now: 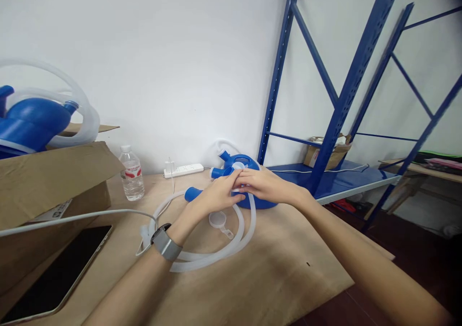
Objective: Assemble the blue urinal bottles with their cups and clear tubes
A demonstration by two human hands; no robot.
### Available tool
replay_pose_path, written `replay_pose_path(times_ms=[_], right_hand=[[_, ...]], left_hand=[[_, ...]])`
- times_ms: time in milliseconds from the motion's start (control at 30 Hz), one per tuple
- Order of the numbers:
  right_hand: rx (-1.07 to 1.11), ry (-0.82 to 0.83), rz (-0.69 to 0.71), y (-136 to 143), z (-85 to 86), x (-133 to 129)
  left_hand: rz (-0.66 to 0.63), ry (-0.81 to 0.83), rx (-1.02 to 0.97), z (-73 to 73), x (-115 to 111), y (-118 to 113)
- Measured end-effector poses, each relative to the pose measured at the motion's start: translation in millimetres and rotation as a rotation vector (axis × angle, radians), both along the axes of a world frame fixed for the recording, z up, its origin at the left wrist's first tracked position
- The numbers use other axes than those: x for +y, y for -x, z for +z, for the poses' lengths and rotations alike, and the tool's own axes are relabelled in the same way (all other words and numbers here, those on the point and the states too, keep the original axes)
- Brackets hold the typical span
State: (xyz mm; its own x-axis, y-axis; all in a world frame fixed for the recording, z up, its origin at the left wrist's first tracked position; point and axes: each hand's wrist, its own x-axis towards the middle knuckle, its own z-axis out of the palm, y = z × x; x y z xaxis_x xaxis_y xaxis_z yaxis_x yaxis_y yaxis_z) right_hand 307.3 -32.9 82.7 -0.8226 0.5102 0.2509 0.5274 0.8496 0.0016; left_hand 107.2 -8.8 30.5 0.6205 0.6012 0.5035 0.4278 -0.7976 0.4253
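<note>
My left hand (222, 191) and my right hand (267, 184) meet in front of a blue plastic bottle (262, 202) with a handle and spouts. Their fingers are bent together around a small translucent plastic cap (238, 165), whose top shows above the fingertips. Its lower part is hidden by the fingers. From beneath the hands a translucent hose (249, 229) loops over the tabletop. A blue tubular fitting (193, 194) lies left of my left hand. Just below the hands rests a second translucent cap (218, 219) with a strap.
A cardboard box (72, 172) at left holds another blue bottle (38, 119) with a hose. Nearby are a water bottle (132, 174), a white power strip (184, 170) and a dark-screened tablet (57, 273). White cables cross the wooden table (288, 268). Blue metal shelving (337, 109) stands at right.
</note>
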Motion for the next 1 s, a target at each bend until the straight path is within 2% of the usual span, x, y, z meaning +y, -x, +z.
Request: replay_pose_path(times_ms=[100, 167, 233, 300, 400, 433, 500, 567, 633, 800, 1000], right_hand=[[0.109, 0.104, 0.022, 6.8, -2.2, 1.6], [0.182, 0.147, 0.027, -0.4, -1.8, 5.3], [0.352, 0.161, -0.043, -19.3, -3.8, 15.8], [0.625, 0.126, -0.251, -47.5, -13.7, 33.5], [0.835, 0.109, -0.610, -90.7, -48.9, 63.8], [0.848, 0.169, -0.667, -101.1, -64.5, 71.8], [0.852, 0.285, -0.628, -111.8, -95.7, 81.7], [0.864, 0.272, -0.582, -109.3, -120.1, 84.0], [0.901, 0.235, -0.599, -98.0, -133.2, 80.9], [0.805, 0.119, -0.593, -66.0, -134.8, 68.3], [0.772, 0.001, -0.639, -56.4, -140.7, 64.3]], left_hand=[[-0.026, 0.070, -0.026, -6.6, 8.7, 3.0], [-0.041, 0.075, -0.019, -14.5, 13.5, 4.4], [0.047, 0.040, -0.009, -23.5, 16.9, 4.5], [0.218, 0.040, -0.030, -32.1, 20.1, 4.4], [0.415, 0.144, -0.191, -43.4, 26.8, 6.6], [0.451, 0.169, -0.262, -46.7, 29.4, 7.8], [0.496, 0.177, -0.371, -52.2, 34.2, 10.1], [0.516, 0.159, -0.418, -55.7, 37.7, 10.8], [0.516, 0.139, -0.436, -56.8, 39.2, 9.6], [0.405, 0.040, -0.462, -55.0, 34.8, 3.7], [0.385, -0.022, -0.361, -56.1, 24.4, 4.6]])
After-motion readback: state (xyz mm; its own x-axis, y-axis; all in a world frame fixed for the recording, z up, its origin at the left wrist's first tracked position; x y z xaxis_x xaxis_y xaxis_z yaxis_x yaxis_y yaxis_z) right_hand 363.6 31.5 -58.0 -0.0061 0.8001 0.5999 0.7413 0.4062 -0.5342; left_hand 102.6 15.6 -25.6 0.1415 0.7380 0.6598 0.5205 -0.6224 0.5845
